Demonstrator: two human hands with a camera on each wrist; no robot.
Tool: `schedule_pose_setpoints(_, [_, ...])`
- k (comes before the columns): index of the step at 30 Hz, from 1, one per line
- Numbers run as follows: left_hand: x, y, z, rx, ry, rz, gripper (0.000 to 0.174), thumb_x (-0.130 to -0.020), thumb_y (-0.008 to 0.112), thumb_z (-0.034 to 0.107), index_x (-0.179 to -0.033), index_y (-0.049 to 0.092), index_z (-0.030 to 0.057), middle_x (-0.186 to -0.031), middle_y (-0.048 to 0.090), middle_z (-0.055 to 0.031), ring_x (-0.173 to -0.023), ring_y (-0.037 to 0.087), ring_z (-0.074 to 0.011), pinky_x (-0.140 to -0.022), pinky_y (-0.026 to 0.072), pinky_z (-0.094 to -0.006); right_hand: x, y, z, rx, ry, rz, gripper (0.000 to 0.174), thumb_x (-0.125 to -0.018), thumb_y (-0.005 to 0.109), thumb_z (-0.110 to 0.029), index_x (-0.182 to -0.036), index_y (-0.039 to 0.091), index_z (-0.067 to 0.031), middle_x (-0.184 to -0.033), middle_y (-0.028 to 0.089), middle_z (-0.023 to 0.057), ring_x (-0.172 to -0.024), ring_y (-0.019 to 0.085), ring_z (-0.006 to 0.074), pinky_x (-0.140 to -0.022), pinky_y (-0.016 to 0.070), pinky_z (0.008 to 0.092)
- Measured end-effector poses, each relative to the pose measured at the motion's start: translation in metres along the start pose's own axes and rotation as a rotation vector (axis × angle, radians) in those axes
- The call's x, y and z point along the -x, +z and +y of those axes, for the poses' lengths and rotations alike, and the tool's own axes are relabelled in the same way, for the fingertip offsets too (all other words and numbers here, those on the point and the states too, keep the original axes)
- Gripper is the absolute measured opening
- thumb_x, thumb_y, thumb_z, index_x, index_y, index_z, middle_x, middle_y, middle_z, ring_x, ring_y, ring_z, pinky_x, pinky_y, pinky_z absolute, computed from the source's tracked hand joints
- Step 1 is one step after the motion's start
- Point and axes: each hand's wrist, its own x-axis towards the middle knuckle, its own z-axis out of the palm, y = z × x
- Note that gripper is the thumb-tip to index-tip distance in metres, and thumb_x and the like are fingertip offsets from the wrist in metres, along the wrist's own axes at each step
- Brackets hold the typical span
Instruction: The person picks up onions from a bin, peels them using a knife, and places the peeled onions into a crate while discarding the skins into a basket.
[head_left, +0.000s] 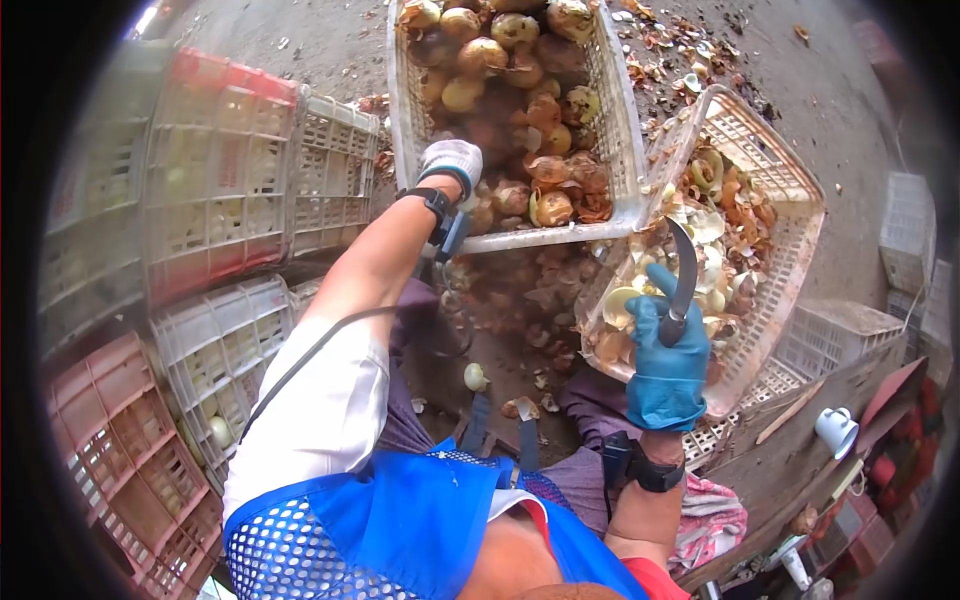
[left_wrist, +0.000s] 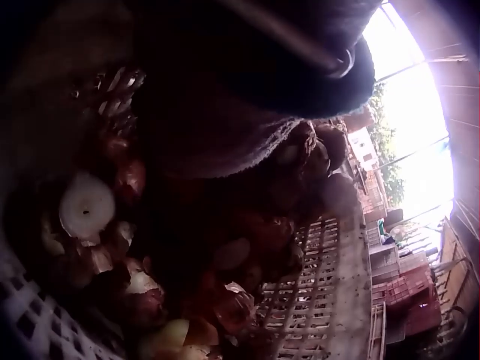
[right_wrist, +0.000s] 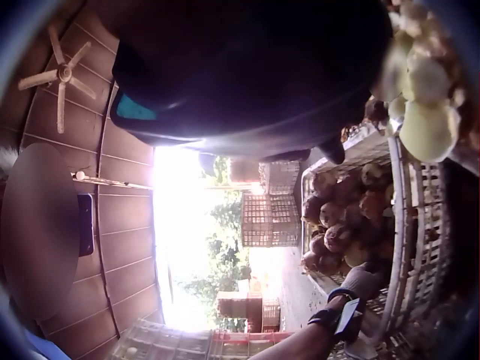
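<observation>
My left hand [head_left: 452, 162], in a whitish glove, reaches into a pale plastic crate [head_left: 628, 120] of brown-skinned onions [head_left: 548, 170]. Its fingers point down among the onions and are hidden, so I cannot tell what they hold. In the left wrist view the glove [left_wrist: 225, 142] is a dark shape over the crate. My right hand [head_left: 668, 365], in a teal rubber glove, grips a hooked knife [head_left: 686, 270], its curved blade pointing up and away. This hand is above a tilted crate [head_left: 795, 270] heaped with onion skins and cut pieces [head_left: 710, 265].
Stacked crates [head_left: 220, 170] and more crates [head_left: 225, 350] holding pale onions stand at the left. One small peeled onion [head_left: 475, 377] lies on the floor between the legs. A wooden board [head_left: 800, 400] with a white mug [head_left: 836, 432] is at the right. Loose skins litter the ground.
</observation>
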Motion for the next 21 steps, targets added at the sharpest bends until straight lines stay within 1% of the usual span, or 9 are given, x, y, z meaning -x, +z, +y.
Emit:
schedule_pose_setpoints(4, [0.001, 0.001, 0.015, -0.075, 0.035, 0.006, 0.026, -0.094, 0.062, 0.018, -0.111, 0.081, 0.0097, -0.108, 0.077, -0.0198, -0.104, 0.075, -0.0378, -0.086, 0.0603, -0.0501, -0.007, 0.0, 0.004, 0.013, 0.021, 0.008, 0.037, -0.103, 0.069, -0.01, -0.14, 0.066, -0.0046, -0.109, 0.072, 0.0025, -0.086, 0.064, 0.0068, -0.08, 0.0543, 0.0246])
schedule_pose_setpoints(7, [0.007, -0.005, 0.028, 0.124, 0.35, 0.033, 0.032, -0.089, 0.069, 0.019, -0.119, 0.077, 0.0139, -0.108, 0.076, -0.018, -0.102, 0.074, -0.0382, -0.087, 0.0592, -0.0483, -0.007, 0.001, 0.002, 0.002, 0.031, -0.014, 0.037, -0.103, 0.069, -0.01, -0.14, 0.065, -0.0048, -0.109, 0.072, 0.0023, -0.086, 0.063, 0.0061, -0.08, 0.0536, 0.0242])
schedule_pose_setpoints(8, [0.009, -0.003, 0.033, 0.224, 0.505, 0.035, 0.044, -0.084, 0.073, 0.018, -0.128, 0.072, 0.0179, -0.11, 0.074, -0.0178, -0.101, 0.072, -0.039, -0.088, 0.0583, -0.0472, -0.007, 0.001, 0.003, 0.015, 0.018, -0.017, 0.038, -0.103, 0.069, -0.01, -0.14, 0.065, -0.0048, -0.109, 0.072, 0.0023, -0.087, 0.063, 0.0061, -0.08, 0.0536, 0.0244])
schedule_pose_setpoints(13, [0.012, -0.006, 0.081, 0.152, 0.757, -0.019, 0.064, -0.082, 0.064, 0.0, -0.143, 0.064, 0.021, -0.117, 0.073, -0.0205, -0.105, 0.072, -0.0399, -0.089, 0.0588, -0.0466, -0.006, 0.001, -0.002, 0.016, 0.048, -0.016, 0.039, -0.103, 0.069, -0.011, -0.141, 0.064, -0.0018, -0.111, 0.073, 0.0028, -0.094, 0.065, 0.0082, -0.086, 0.0542, 0.0275])
schedule_pose_setpoints(14, [0.009, -0.009, 0.089, 0.091, 0.794, -0.044, 0.045, -0.092, 0.062, 0.01, -0.136, 0.069, 0.0176, -0.116, 0.074, -0.0209, -0.105, 0.072, -0.0407, -0.089, 0.0584, -0.0467, -0.006, 0.001, -0.004, 0.02, 0.051, -0.013, 0.039, -0.103, 0.069, -0.012, -0.141, 0.064, -0.0011, -0.112, 0.073, 0.0033, -0.096, 0.065, 0.009, -0.087, 0.0543, 0.0281])
schedule_pose_setpoints(16, [0.001, -0.013, 0.105, 0.179, 0.563, -0.185, 0.033, -0.104, 0.055, 0.029, -0.128, 0.074, 0.015, -0.112, 0.075, -0.0198, -0.106, 0.071, -0.0411, -0.088, 0.0573, -0.0479, -0.004, 0.002, -0.006, 0.005, 0.017, 0.015, 0.043, -0.104, 0.069, -0.013, -0.143, 0.061, 0.0006, -0.121, 0.073, 0.0073, -0.103, 0.067, 0.0127, -0.094, 0.0534, 0.0297])
schedule_pose_setpoints(17, [0.003, -0.016, 0.109, 0.271, 0.482, -0.121, 0.049, -0.108, 0.046, 0.048, -0.12, 0.077, 0.0123, -0.111, 0.076, -0.0194, -0.107, 0.071, -0.0412, -0.09, 0.0557, -0.0483, -0.004, -0.001, -0.002, 0.04, 0.031, 0.002, 0.043, -0.104, 0.069, -0.013, -0.143, 0.061, 0.0005, -0.12, 0.073, 0.0068, -0.103, 0.067, 0.0127, -0.093, 0.0534, 0.0296])
schedule_pose_setpoints(19, [-0.025, 0.017, 0.118, 0.188, 0.432, -0.168, 0.054, -0.104, 0.049, 0.054, -0.117, 0.078, 0.0105, -0.112, 0.076, -0.02, -0.109, 0.071, -0.0396, -0.093, 0.0548, -0.0468, -0.001, -0.007, -0.001, 0.092, 0.06, -0.011, 0.042, -0.104, 0.069, -0.013, -0.143, 0.061, -0.0002, -0.116, 0.073, 0.0056, -0.101, 0.067, 0.0121, -0.091, 0.0536, 0.0292])
schedule_pose_setpoints(21, [-0.025, 0.011, 0.122, 0.128, 0.469, -0.188, 0.056, -0.103, 0.05, 0.057, -0.118, 0.078, 0.0106, -0.113, 0.076, -0.0193, -0.11, 0.072, -0.0376, -0.094, 0.055, -0.0456, 0.001, -0.008, 0.0, 0.069, 0.064, 0.013, 0.04, -0.104, 0.068, -0.01, -0.142, 0.061, -0.001, -0.114, 0.073, 0.0058, -0.098, 0.068, 0.011, -0.088, 0.054, 0.0275])
